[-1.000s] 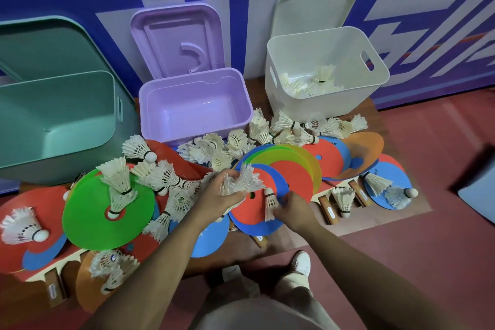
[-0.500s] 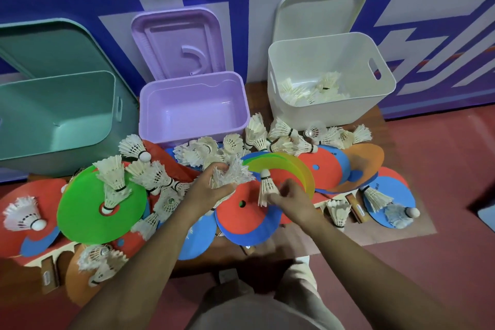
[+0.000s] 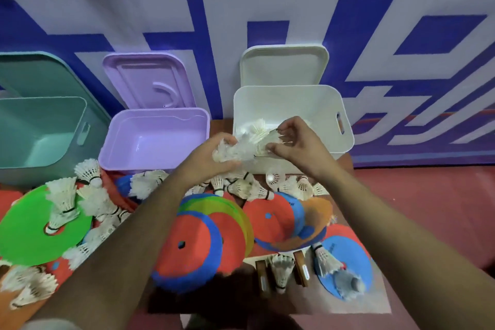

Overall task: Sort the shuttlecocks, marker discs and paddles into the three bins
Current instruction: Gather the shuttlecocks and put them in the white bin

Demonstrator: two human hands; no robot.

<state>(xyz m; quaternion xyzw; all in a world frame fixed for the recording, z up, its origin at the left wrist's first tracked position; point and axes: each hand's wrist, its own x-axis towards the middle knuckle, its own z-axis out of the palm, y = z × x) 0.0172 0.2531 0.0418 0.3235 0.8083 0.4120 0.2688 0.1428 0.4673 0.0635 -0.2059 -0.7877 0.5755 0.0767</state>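
Both hands have come up from the disc pile to the front rim of the white bin [image 3: 345, 126]. Left hand [image 3: 206, 163] clenched round a bunch of shuttlecocks [image 3: 233, 151], right hand [image 3: 300, 142] pinching one more shuttlecock [image 3: 265, 138] by its feathers; both loads sit at the opening, likely so they drop among the shuttlecocks already inside. Marker discs [image 3: 184, 244], paddle handles [image 3: 301, 269] and loose shuttlecocks lie on the surface below the wrists, with the purple bin [image 3: 152, 142] and green bin [image 3: 40, 136] off to the left.
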